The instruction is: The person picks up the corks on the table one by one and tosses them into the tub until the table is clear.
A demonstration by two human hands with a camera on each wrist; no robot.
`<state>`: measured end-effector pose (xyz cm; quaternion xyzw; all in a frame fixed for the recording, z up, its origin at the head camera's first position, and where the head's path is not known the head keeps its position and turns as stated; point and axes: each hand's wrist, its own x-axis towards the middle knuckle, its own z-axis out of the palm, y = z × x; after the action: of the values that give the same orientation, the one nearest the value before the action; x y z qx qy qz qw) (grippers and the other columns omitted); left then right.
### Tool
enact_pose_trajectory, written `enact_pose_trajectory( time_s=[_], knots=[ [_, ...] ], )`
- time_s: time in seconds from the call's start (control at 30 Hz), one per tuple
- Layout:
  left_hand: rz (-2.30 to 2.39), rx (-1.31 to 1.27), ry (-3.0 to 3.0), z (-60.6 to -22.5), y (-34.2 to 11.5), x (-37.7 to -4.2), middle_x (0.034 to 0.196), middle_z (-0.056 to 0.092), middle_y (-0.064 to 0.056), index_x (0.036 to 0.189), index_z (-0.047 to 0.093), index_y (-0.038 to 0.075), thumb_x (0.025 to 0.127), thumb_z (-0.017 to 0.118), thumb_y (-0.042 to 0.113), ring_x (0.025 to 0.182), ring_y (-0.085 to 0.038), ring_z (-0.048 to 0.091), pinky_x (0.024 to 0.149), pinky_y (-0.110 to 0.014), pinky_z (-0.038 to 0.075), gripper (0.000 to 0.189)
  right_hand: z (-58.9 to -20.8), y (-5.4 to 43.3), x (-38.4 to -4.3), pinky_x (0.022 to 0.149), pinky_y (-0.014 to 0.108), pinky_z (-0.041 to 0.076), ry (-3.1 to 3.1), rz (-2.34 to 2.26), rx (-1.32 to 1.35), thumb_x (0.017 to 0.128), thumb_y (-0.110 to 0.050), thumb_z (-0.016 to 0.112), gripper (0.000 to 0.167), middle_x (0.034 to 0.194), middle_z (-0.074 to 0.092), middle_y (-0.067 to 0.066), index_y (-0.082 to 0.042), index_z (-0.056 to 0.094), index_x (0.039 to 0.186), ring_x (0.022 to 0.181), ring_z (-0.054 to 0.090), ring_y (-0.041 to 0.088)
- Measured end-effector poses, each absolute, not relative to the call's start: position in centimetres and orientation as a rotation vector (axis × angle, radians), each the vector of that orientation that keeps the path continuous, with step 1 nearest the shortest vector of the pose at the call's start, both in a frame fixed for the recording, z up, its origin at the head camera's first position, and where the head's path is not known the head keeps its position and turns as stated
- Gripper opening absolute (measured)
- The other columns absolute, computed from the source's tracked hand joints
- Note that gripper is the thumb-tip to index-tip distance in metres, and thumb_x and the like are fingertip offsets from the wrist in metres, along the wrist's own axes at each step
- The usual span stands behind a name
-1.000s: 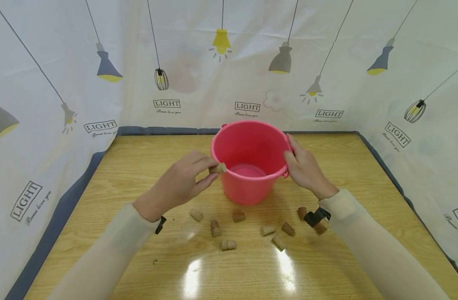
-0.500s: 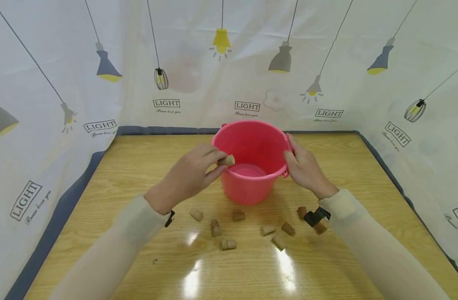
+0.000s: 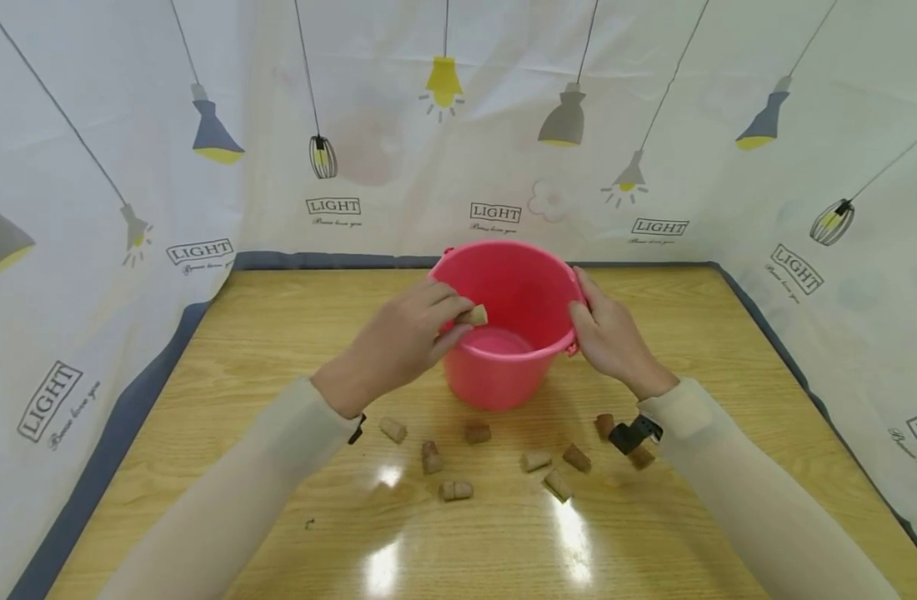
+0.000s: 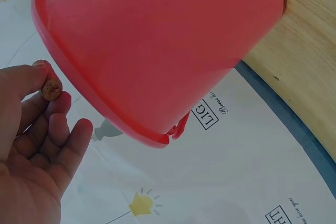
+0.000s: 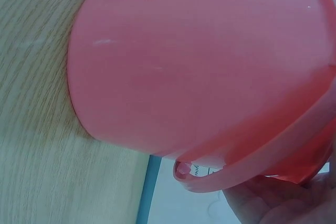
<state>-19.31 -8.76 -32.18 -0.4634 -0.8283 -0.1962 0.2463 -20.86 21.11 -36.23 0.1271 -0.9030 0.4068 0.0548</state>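
Red plastic bucket stands upright at frame centre, on wooden desk. L hand grip pinches a cork betw. thumb and fingers, cork held just over bucket's left rim, above the opening. R hand grip curled on bucket's right rim. Loose corks lie on desk below bucket, lower centre.

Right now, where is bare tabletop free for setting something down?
Free: the table left of the red bucket, the stretch right of the right hand, and the near edge. Crowded: the corks strewn before the bucket.
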Motion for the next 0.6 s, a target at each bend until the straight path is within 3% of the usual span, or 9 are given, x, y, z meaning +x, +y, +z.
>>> enact_pose_trajectory(
  time_s=[0.6],
  knots=[
    [-0.366, -1.22, -2.461, -31.3, -6.9, -20.2, 0.101, 0.071, -0.004, 0.111, 0.076, 0.006, 0.094, 0.076, 0.02, 0.095, -0.019, 0.061, 0.085, -0.027, 0.054, 0.023, -36.1, 21.1, -20.8, 0.054, 0.034, 0.049, -2.752, 1.229, 0.381, 0.109, -0.026, 0.034, 0.059, 0.077, 0.061, 0.008, -0.018, 0.021, 0.165, 0.059, 0.057, 0.024]
  ],
)
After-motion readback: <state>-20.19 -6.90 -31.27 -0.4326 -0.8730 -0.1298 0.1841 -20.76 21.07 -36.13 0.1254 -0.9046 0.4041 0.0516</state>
